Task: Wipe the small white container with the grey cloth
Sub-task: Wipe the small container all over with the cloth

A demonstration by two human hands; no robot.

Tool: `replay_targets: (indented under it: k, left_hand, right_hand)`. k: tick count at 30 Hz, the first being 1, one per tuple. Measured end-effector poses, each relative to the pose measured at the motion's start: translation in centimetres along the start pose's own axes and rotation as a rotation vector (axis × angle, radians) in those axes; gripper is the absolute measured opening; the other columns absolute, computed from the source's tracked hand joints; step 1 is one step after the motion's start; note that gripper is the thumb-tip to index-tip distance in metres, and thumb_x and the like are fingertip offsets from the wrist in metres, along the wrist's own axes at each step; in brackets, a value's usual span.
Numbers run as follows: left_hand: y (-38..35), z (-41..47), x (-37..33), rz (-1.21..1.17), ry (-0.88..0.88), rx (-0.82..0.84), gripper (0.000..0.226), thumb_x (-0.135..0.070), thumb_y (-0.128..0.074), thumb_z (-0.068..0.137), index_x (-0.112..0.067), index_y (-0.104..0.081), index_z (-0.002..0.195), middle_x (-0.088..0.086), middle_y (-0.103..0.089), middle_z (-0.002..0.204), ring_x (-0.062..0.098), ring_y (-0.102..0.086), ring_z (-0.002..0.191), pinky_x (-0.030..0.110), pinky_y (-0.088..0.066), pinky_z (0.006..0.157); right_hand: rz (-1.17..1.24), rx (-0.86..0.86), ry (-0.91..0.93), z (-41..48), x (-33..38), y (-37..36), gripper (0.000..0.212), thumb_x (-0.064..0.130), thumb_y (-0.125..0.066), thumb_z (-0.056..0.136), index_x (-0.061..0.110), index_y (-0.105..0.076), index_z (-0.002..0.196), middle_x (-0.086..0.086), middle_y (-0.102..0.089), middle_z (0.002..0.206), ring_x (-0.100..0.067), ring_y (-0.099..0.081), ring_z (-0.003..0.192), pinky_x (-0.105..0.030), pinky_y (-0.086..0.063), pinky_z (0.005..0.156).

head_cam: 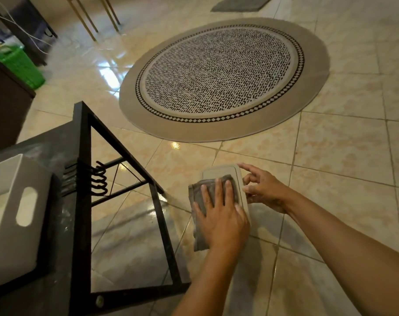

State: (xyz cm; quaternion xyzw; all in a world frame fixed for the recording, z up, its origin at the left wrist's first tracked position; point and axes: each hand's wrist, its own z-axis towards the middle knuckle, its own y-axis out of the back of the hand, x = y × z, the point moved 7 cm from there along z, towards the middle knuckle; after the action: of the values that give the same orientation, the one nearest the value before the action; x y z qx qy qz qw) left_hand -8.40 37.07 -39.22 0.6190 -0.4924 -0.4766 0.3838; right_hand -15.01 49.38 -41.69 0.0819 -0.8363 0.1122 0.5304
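The small white container point(223, 171) is held in mid-air above the tiled floor, its flat side facing me. A folded grey cloth point(202, 190) covers most of that side and hangs off its left and lower edge. My left hand point(221, 215) lies flat on the cloth with fingers spread, pressing it against the container. My right hand point(262, 190) grips the container's right edge, index finger stretched toward its top corner. Much of the container is hidden under the cloth and hands.
A black metal rack point(84, 201) with hooks stands at left, with a larger white bin point(13, 201) on its shelf. A round patterned rug point(221, 78) lies ahead on the glossy floor. A green basket point(18, 65) and dark furniture sit at far left.
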Motion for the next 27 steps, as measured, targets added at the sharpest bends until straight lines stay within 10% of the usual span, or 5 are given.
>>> replay_targets:
  k: [7, 13, 20, 27]
  left_hand:
    - [-0.3, -0.1, -0.7, 0.011, -0.126, -0.089, 0.064, -0.047, -0.001, 0.091, -0.036, 0.014, 0.152, -0.009, 0.022, 0.160, 0.025, 0.025, 0.146, 0.054, 0.014, 0.117]
    - [0.6, 0.2, 0.3, 0.024, -0.350, -0.095, 0.059, -0.043, -0.019, 0.100, -0.039, 0.005, 0.154, -0.012, 0.015, 0.161, 0.020, 0.022, 0.148, 0.049, 0.013, 0.119]
    - [0.7, 0.3, 1.5, 0.087, -0.466, -0.079, 0.058, -0.045, -0.018, 0.101, -0.040, 0.004, 0.154, -0.013, 0.012, 0.162, 0.017, 0.023, 0.147, 0.047, 0.016, 0.118]
    - [0.9, 1.5, 3.3, 0.097, -0.392, -0.085, 0.059, -0.047, -0.012, 0.099, -0.037, 0.006, 0.154, -0.010, 0.014, 0.162, 0.017, 0.021, 0.148, 0.045, 0.013, 0.119]
  right_hand:
    - [0.092, -0.125, 0.011, -3.0, -0.8, 0.2, 0.076, -0.010, -0.057, 0.091, 0.030, -0.031, 0.150, -0.011, -0.053, 0.088, -0.020, -0.064, 0.073, -0.034, -0.060, 0.065]
    - [-0.430, -0.240, 0.049, -1.3, 3.1, 4.4, 0.035, 0.022, -0.047, 0.102, 0.029, -0.055, 0.136, -0.006, -0.056, 0.111, -0.018, -0.057, 0.092, -0.032, -0.052, 0.075]
    - [-0.569, 0.125, -0.018, 3.9, 4.5, 1.3, 0.040, 0.014, -0.041, 0.104, 0.029, -0.053, 0.139, -0.007, -0.049, 0.124, -0.022, -0.049, 0.111, -0.041, -0.049, 0.089]
    - [-0.267, 0.191, -0.071, 1.3, 1.7, 2.3, 0.044, 0.007, -0.051, 0.099, 0.025, -0.052, 0.139, -0.007, -0.054, 0.093, -0.021, -0.061, 0.086, -0.034, -0.057, 0.076]
